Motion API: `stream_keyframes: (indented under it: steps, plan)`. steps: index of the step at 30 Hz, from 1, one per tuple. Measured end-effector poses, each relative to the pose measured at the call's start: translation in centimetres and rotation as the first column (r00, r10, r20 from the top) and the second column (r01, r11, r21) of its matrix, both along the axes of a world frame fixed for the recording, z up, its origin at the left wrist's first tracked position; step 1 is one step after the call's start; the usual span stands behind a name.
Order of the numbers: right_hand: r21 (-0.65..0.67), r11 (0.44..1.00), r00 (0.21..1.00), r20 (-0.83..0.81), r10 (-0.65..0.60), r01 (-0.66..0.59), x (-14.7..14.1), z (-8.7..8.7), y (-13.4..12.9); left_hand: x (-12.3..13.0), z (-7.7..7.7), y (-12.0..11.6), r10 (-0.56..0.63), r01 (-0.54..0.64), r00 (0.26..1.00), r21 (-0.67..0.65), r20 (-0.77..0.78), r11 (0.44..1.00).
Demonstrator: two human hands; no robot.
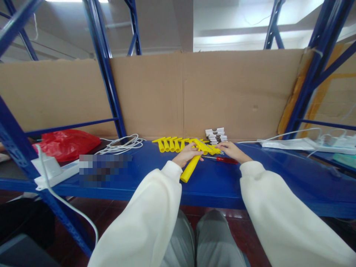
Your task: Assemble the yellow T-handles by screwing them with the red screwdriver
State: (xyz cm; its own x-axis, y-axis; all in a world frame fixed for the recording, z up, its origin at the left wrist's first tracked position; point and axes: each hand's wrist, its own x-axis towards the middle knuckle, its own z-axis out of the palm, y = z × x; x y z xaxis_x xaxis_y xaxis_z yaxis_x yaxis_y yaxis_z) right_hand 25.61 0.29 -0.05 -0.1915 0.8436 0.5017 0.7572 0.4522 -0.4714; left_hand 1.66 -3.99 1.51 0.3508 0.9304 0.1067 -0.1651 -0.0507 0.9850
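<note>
My left hand (pixel 188 154) is closed round a yellow T-shaped plastic piece (pixel 190 169), whose thick tube slants down toward the front edge of the blue shelf. On the right, my right hand (pixel 229 149) has its fingertips at small yellow parts (pixel 216 150) and tiny metallic bits; what its fingers hold, if anything, is too small to tell. A red-handled screwdriver (pixel 226 160) lies just below that hand. Behind my left hand stands a row of several similar yellow pieces (pixel 172 145). A stack of small white boxes (pixel 216 136) sits against the cardboard.
Cardboard panels (pixel 222 92) rise behind the blue shelf (pixel 155 185). At the left are a red plastic bag (pixel 68 144), coiled white cable (pixel 122 145) and a power strip (pixel 65 173). Another white strip (pixel 289 144) lies at the right, between blue posts.
</note>
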Motion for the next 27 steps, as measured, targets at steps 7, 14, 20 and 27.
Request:
stream_keyframes:
  steps: [7, 14, 20, 27]
  plan:
    - [-0.144, 0.965, 0.946, -0.274, 0.174, -0.219, -1.2, 0.2, -1.0, -0.3, -0.5, 0.2, -0.194, 0.194, 0.981, 0.052, -0.002, 0.98]
    - [-0.173, 0.946, 0.883, -0.435, 0.178, -0.276, -1.3, 0.1, -1.3, -0.2, -1.2, 1.2, -0.226, 0.224, 0.974, 0.072, 0.013, 0.972]
    - [-0.195, 0.94, 0.84, -0.525, 0.14, -0.279, -1.7, 0.0, -1.3, -0.2, -1.2, 1.3, -0.215, 0.214, 0.977, 0.064, 0.015, 0.975]
    - [-0.242, 0.942, 0.76, -0.65, 0.021, -0.233, -2.4, 0.1, -1.5, -0.2, -0.7, 0.4, -0.204, 0.205, 0.979, 0.047, -0.019, 0.978]
